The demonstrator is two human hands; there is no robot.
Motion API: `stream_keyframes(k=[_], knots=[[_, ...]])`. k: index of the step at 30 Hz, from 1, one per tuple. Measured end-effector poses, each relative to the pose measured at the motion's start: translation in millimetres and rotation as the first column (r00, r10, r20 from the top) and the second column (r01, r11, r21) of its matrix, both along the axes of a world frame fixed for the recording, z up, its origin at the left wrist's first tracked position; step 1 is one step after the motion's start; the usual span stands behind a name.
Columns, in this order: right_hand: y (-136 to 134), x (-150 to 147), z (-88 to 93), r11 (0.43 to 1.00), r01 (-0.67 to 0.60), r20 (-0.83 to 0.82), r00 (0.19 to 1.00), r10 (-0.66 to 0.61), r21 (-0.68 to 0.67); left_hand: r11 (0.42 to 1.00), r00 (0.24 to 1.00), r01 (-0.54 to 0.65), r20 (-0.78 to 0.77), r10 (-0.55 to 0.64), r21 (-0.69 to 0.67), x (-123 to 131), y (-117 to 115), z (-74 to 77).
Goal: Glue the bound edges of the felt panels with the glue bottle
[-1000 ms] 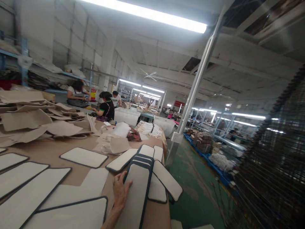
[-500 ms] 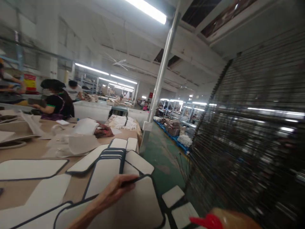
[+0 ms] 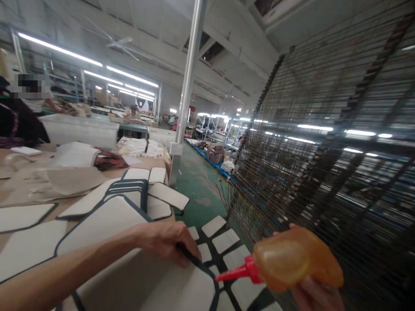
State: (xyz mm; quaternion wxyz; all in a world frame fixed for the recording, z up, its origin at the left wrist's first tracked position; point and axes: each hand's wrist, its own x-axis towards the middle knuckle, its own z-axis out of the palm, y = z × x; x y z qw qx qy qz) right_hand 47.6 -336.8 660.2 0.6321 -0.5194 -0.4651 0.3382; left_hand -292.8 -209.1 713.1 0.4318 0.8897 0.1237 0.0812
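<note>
1. A large white felt panel with dark blue edge binding (image 3: 129, 259) lies at the lower centre of the frame, on the near end of the brown counter (image 3: 19, 192). Its rounded corner points toward the lower middle.
2. The left hand (image 3: 168, 242) comes in from the lower left and pinches the panel's dark binding near that corner, fingers closed on the edge.
3. The right hand (image 3: 316, 293) shows only in part at the lower right. It is wrapped around a soft amber squeeze bottle with a red nozzle (image 3: 285, 259), and the nozzle tip points left toward the held corner, near it but not touching.
4. Judging from this, the step in hand is bringing the bottle to the bound edge. The next move would call for a steady panel and the tip set right on the binding.
5. Behind the panel, in the centre left, more white panels with blue binding (image 3: 129, 190) lie stacked and fanned on the counter.
6. Smaller white bound pieces (image 3: 227, 239) lie lower down, in the bottom centre, below the counter end.
7. A dark wire rack (image 3: 324, 151) fills the right half of the frame.
8. A grey steel post (image 3: 188, 86) rises at the upper centre, and a co-worker (image 3: 16, 116) sits at the far left.
</note>
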Motion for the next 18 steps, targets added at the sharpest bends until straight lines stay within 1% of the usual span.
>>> stream_keyframes(k=[3, 4, 5, 7, 9, 11, 13, 16, 18], knots=[[-0.9, -10.8, 2.1, 0.988, 0.135, -0.040, 0.990, -0.133, 0.072, 0.999, 1.000, 0.023, -0.005, -0.023, -0.031, 5.6, -5.3, 3.2], [-0.9, -13.1, 1.4, 0.984, 0.161, -0.058, 0.986, -0.156, 0.080, 0.998, 0.999, 0.038, -0.012, -0.039, -0.047, 7.4, -6.9, 5.3], [-0.8, -14.4, -0.4, 0.984, 0.159, -0.072, 0.986, -0.153, 0.075, 0.997, 0.998, 0.052, -0.023, -0.054, -0.063, 9.0, -8.5, 7.6], [0.2, -13.3, -7.7, 0.993, 0.110, -0.120, 0.987, -0.104, 0.047, 0.992, 0.995, 0.083, -0.048, -0.088, -0.095, 11.9, -11.2, 12.7], [2.1, -7.0, -18.6, 0.998, 0.045, -0.098, 0.994, -0.041, 0.035, 0.987, 0.991, 0.103, -0.069, -0.112, -0.124, 14.2, -13.3, 16.7], [4.1, 3.7, -28.7, 0.997, 0.035, -0.030, 0.999, -0.033, 0.064, 0.982, 0.987, 0.114, -0.093, -0.128, -0.149, 15.8, -14.9, 18.8], [4.8, 16.6, -33.4, 0.998, 0.012, 0.112, 0.994, -0.020, 0.069, 0.975, 0.984, 0.121, -0.109, -0.143, -0.188, 16.9, -16.1, 19.3], [3.3, 32.0, -29.8, 1.000, -0.016, 0.355, 0.935, 0.008, 0.021, 0.954, 0.979, 0.149, -0.096, -0.179, -0.261, 18.2, -17.4, 18.5], [2.3, 34.5, -26.1, 0.999, -0.034, 0.437, 0.900, 0.017, 0.033, 0.942, 0.977, 0.161, -0.089, -0.195, -0.294, 18.7, -18.2, 18.1]])
